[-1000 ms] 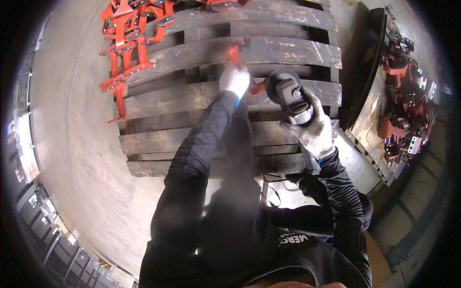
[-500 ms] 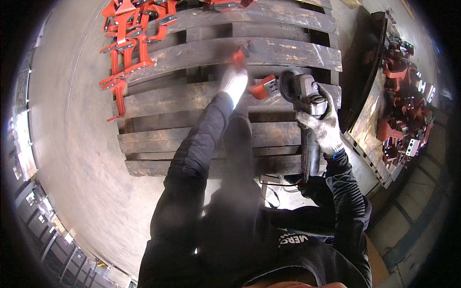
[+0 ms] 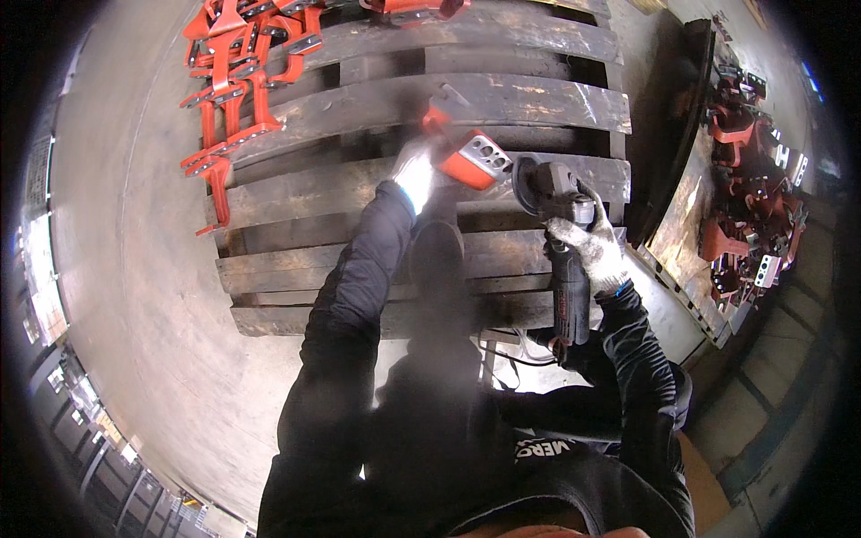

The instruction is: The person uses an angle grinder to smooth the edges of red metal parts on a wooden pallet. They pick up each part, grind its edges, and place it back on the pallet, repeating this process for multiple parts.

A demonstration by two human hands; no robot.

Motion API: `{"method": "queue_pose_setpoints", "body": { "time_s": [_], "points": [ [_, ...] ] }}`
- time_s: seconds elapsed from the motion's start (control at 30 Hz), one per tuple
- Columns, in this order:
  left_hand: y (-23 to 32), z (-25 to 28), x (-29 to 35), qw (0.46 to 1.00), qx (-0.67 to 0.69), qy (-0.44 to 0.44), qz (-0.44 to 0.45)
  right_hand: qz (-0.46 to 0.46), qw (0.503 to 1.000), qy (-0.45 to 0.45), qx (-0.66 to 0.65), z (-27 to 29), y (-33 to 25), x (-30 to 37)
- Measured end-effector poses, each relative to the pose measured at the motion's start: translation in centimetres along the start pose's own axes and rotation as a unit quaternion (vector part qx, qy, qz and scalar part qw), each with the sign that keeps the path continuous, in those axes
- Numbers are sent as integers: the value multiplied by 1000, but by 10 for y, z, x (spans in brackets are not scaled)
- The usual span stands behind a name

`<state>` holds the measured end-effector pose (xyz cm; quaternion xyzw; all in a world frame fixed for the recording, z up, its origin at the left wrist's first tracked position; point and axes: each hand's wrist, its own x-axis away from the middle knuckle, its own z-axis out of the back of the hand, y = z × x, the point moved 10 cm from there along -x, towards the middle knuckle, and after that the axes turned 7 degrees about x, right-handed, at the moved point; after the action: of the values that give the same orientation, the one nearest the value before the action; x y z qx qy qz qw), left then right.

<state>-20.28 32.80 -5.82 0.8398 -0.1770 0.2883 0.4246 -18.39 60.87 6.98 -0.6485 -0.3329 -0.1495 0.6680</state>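
Note:
A red metal bracket (image 3: 464, 169) with a bare, holed silver plate at one end is held by my left hand (image 3: 415, 172) above the wooden pallet (image 3: 359, 195). That gloved hand is washed out by glare, its fingers closed at the bracket's left side. My right hand (image 3: 599, 246), in a pale knit glove, grips an angle grinder (image 3: 571, 296) around its head. The grinder's dark disc (image 3: 531, 186) is close to the plate's right end; whether they touch I cannot tell. The bracket's far end is blurred.
Several red brackets (image 3: 235, 94) pile up on the pallet's far left, and another red bracket (image 3: 417, 9) lies at its far edge. To the right, darker red brackets (image 3: 740, 224) heap on a second wooden platform (image 3: 674, 235). A black cable (image 3: 520, 360) hangs below the grinder.
The bracket has turned in my left hand, so its holed plate now shows more fully. My left hand has shifted slightly left and nearer; the grinder has shifted slightly left and nearer.

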Motion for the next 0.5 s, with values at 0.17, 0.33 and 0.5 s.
{"method": "queue_pose_setpoints", "body": {
  "time_s": [0.17,0.33,0.5],
  "points": [
    [6,-5,4,997,-20,62,-28,19,998,51,29,2,-13,9],
    [17,-40,23,991,33,129,6,163,975,81,129,-25,-50,8],
    [-22,-28,-20,995,-24,92,34,241,928,133,253,-45,-81,-1]
  ]
}}
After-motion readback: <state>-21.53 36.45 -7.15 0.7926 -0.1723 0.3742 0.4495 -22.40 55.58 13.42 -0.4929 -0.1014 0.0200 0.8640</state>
